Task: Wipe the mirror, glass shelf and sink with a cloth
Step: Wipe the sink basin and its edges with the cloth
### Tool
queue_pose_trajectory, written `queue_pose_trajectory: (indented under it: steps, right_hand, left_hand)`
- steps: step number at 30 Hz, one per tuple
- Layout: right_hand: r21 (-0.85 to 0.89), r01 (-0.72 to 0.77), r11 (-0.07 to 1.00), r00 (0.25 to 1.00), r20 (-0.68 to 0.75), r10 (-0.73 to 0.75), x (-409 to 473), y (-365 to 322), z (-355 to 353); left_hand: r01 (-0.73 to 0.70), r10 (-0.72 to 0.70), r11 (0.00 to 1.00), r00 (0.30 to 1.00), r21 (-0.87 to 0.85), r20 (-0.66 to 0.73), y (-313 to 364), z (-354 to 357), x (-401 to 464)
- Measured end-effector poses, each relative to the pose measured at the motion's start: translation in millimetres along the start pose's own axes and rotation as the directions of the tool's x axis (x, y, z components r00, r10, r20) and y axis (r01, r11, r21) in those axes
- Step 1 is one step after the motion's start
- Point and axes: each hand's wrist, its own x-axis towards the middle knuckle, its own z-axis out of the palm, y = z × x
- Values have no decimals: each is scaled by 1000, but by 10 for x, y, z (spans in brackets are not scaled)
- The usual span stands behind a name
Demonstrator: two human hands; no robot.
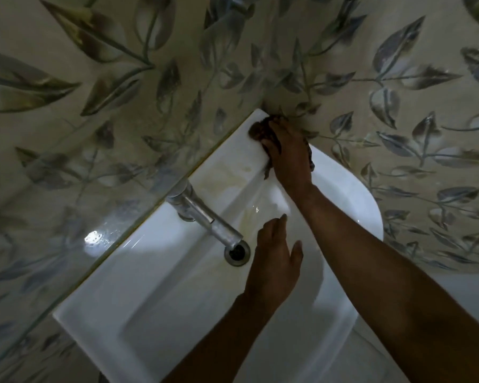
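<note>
1. One cloth (263, 131), dark and bunched, lies on the flat back ledge of the sink (138, 294), in the ledge's far corner where it meets the tiled wall (398, 111).
2. Your right hand (288, 156) is flat on top of that cloth, fingers (274, 134) laid out along it and pressing it down; part of the cloth pokes out past the fingertips and part trails out by the wrist.
3. From those fingers, the unwiped ledge runs back toward the tap (202, 214), and its long axis follows the wall line, so I judge the next stroke should drag along that line toward the tap.
4. Yellowish staining shows on the ledge between the cloth and the tap, right in that path.
5. Your left hand (274, 261) hovers over the bowl just beside the drain (237, 252), fingers loosely spread and holding nothing; the right hand is the one on the job.
6. A glass shelf (67, 203) juts out above the tap side of the sink and overhangs the ledge there, so I judge the stroke must pass under its edge.
7. Leaf-patterned tiles cover the wall all round; the light is dim.
</note>
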Motion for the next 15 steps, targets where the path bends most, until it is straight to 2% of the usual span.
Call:
queue_pose_trajectory:
  steps: [2,8,13,15]
  right_hand:
    - [60,-3,998,1000,13,2,-20,-93,105]
    - [67,255,965,945,195,-263,-268,-171,152]
    - [40,87,995,992,92,-90,-95,-122,202]
    - [32,168,985,976,137,-171,-221,-220,281]
  left_hand:
    - [7,-7,1000,1000,15,-14,-96,-56,-12]
    - [42,-38,998,996,41,-84,-196,-196,27]
    - [32,-28,998,997,62,-66,-303,-248,-125]
    - [59,-57,998,997,32,-49,-384,-254,-179]
